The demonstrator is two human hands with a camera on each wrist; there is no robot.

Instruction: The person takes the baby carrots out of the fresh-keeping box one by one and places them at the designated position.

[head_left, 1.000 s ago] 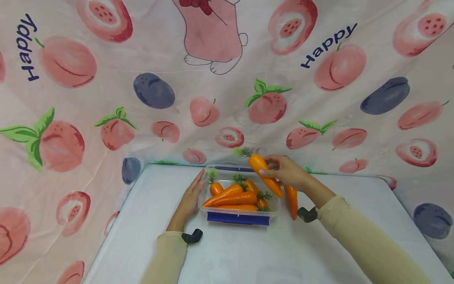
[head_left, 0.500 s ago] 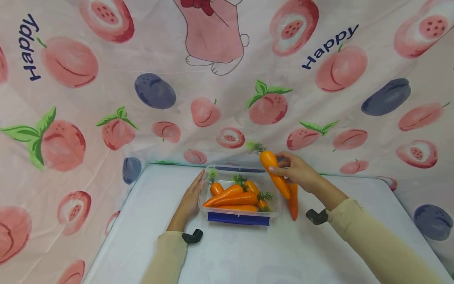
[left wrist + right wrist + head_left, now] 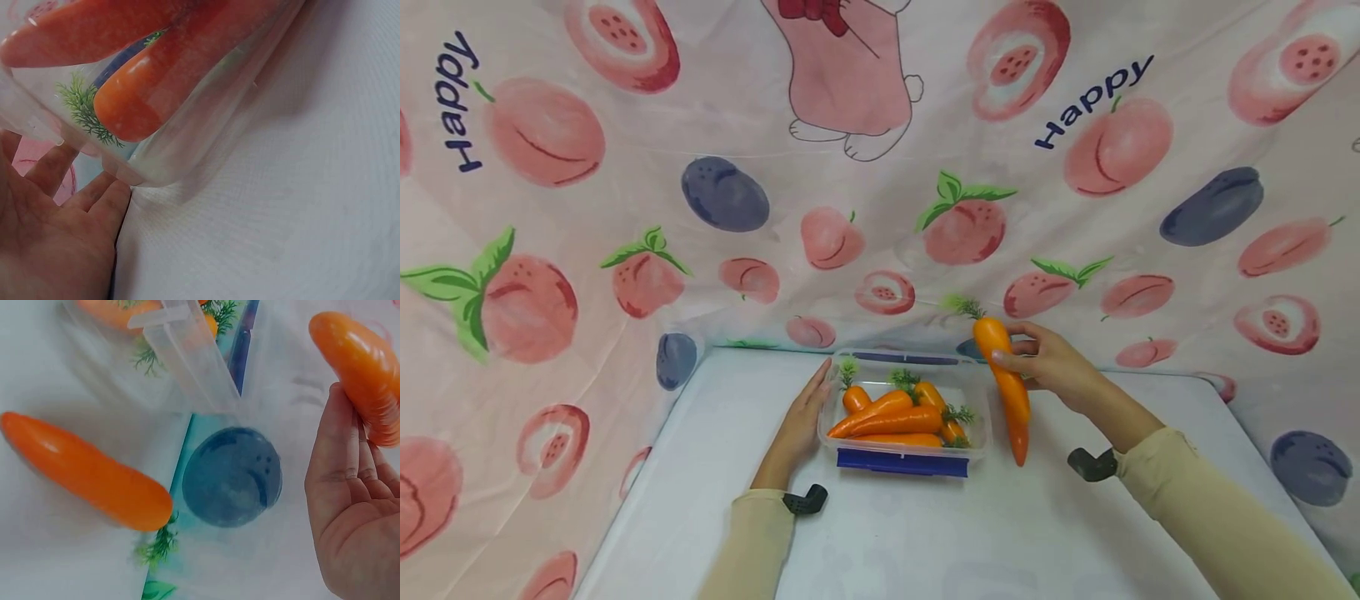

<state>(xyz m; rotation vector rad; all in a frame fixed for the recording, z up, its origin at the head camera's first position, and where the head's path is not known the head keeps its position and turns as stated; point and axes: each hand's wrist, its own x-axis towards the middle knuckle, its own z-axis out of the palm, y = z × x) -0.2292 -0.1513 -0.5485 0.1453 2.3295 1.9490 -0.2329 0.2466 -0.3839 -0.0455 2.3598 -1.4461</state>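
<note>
With thumb and fingers, my right hand [image 3: 1054,367] pinches an orange carrot [image 3: 994,337] with a green leafy top, raised just right of the box. Behind it in the head view, a second carrot [image 3: 1019,446] lies on the table, mostly covered; the right wrist view shows that loose carrot [image 3: 94,475] whole. A clear plastic box [image 3: 880,451] with blue clips holds several carrots [image 3: 895,419]. Against the box's left wall rest the extended fingers of my left hand [image 3: 796,427]. The left wrist view has the left palm [image 3: 56,237] beside the transparent wall.
The white table [image 3: 895,542] carries the box near its back edge. A fruit-printed cloth [image 3: 880,183] hangs behind and along the sides. Each wrist wears a small black device, one by the left sleeve [image 3: 752,533] and one by the right sleeve [image 3: 1210,508].
The right hand has carried its carrot rightward, from over the box's right edge to above the loose carrot. My left hand and the box have stayed in place.
</note>
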